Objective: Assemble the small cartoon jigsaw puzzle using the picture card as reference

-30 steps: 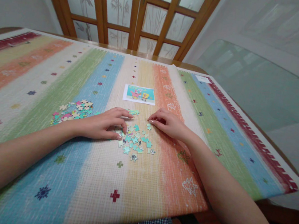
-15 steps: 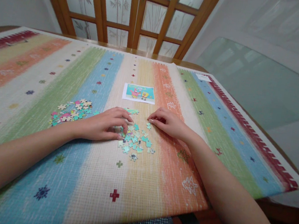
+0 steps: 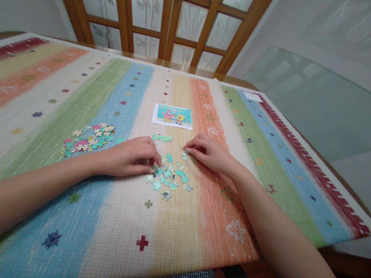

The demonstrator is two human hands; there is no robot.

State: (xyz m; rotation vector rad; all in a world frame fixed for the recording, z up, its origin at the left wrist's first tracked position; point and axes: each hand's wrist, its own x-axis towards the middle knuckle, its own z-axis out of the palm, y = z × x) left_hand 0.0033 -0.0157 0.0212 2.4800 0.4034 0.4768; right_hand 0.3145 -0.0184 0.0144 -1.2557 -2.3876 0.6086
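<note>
My left hand (image 3: 137, 156) is curled at the left edge of a loose spread of jigsaw puzzle pieces (image 3: 168, 173), mostly turquoise and pale green. Its thumb and fingertips come together on a puzzle piece there, which they largely cover. To the right, my right hand (image 3: 208, 152) rests on the cloth with thumb and index finger pinched; whatever lies between them is too small to make out. Just below those fingertips lies a single turquoise piece (image 3: 184, 156). A short joined strip of pieces (image 3: 162, 138) lies beyond the spread, under a small cartoon picture card (image 3: 174, 116).
Left of my left forearm is a heap of mixed puzzle pieces (image 3: 88, 139), some pink, some cream backs. A striped cloth (image 3: 118, 235) covers the table. Far off stand wooden glazed doors (image 3: 167, 18); a glass panel (image 3: 313, 101) leans at the right.
My left hand's fingers have drawn inward and down toward the thumb, uncovering more of the joined strip. My right hand stays nearly still.
</note>
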